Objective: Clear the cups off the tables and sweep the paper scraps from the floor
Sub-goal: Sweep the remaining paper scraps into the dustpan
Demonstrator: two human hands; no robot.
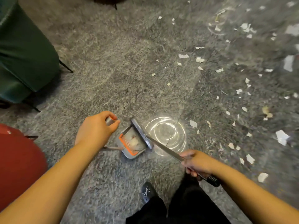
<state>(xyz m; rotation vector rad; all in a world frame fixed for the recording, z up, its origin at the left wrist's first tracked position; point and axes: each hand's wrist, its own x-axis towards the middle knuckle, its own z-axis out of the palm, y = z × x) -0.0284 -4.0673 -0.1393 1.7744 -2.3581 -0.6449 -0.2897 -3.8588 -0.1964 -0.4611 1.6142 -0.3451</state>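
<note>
far paper scraps [246,27] motion-blurred

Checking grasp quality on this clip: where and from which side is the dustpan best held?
By the top end of its upright handle, from above, as the left hand does now. The dustpan sits low on the floor with its mouth toward the broom head, so a top grip keeps it steady.

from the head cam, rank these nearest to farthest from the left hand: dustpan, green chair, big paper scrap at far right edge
1. dustpan, just right of the left hand
2. green chair, upper left
3. big paper scrap, far right edge
</note>
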